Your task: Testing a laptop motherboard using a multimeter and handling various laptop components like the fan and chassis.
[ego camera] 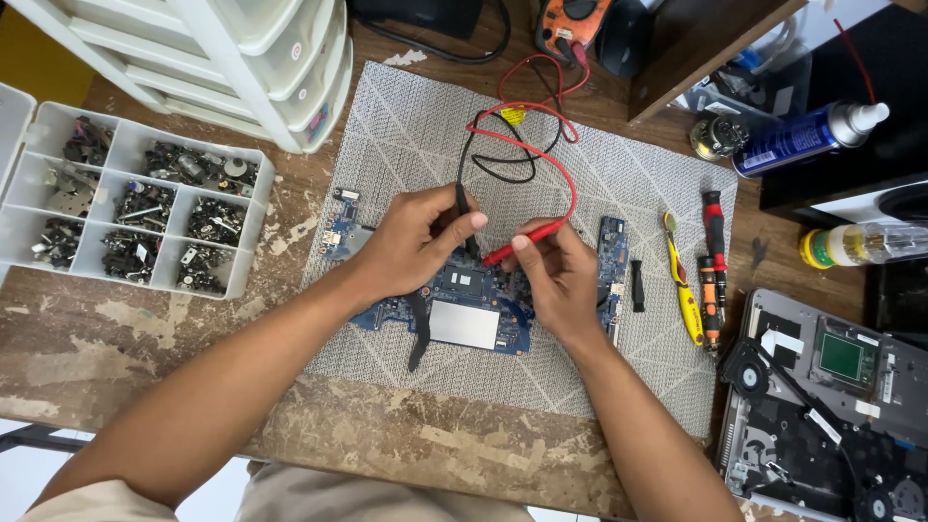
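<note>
Head view check.

**Q:** State what each hand holds and where the work sits.

**A:** Left hand (411,242) pinches a black probe (463,208) between thumb and fingers, tip down. Right hand (556,275) pinches a red probe (524,242) the same way, its tip pointing toward 9 o'clock. Both tips come down on the blue circuit board (464,309), which lies flat on a grey mat (406,135) at the centre of the wooden bench (145,348). The board sits directly under both hands, partly covered by them; its silver plate (465,324) shows at 6 o'clock from the fingertips.

**Q:** Handling notes?

**A:** By judgement: the board is light, stiff and fragile. Hold it by the bare edges only, never by the parts on its face. The probes are light and rigid; grip the plastic barrel, clear of the metal tip. The red and black leads (541,126) are soft and can drag a probe sideways.

**Q:** Surroundings?

**A:** An orange meter (572,21) lies at 12 o'clock. A tray of small parts (135,208) lies at 9 o'clock. Screwdrivers (701,275) lie at 3 o'clock, and an opened laptop shell (822,406) at 4 o'clock.
</note>
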